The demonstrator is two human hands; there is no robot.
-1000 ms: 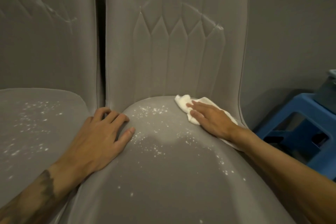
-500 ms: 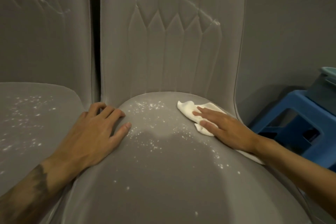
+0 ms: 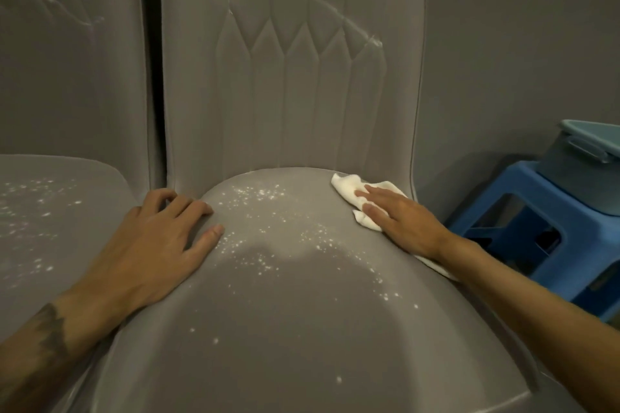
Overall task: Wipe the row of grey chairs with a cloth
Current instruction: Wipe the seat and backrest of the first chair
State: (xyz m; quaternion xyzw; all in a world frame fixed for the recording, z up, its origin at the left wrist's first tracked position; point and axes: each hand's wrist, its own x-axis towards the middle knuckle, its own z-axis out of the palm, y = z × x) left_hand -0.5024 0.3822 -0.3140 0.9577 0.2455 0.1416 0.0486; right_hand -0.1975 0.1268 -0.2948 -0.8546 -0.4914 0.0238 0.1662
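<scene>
Two hands lay on the grey chair seat point(image 3: 302, 312): left hand point(image 3: 157, 245) spread at its left edge, probably bracing; right hand point(image 3: 402, 225) flat, pressing the white cloth point(image 3: 349, 188) rear-right.

Flat right hand point(image 3: 399, 221), fingers point(image 3: 379, 193) seemingly straight; left hand point(image 3: 157, 245) spread.

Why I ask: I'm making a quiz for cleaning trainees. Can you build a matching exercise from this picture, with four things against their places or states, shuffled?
Things
1. cloth
2. left hand
3. blue stool
4. white specks

Places or states
A. scattered over the middle of the seat
B. resting on the seat's left edge, holding nothing
C. standing right of the seat, a lidded container on top
D. pressed under the right hand at the seat's back right

Pairs: 1-D, 2-B, 3-C, 4-A
</scene>
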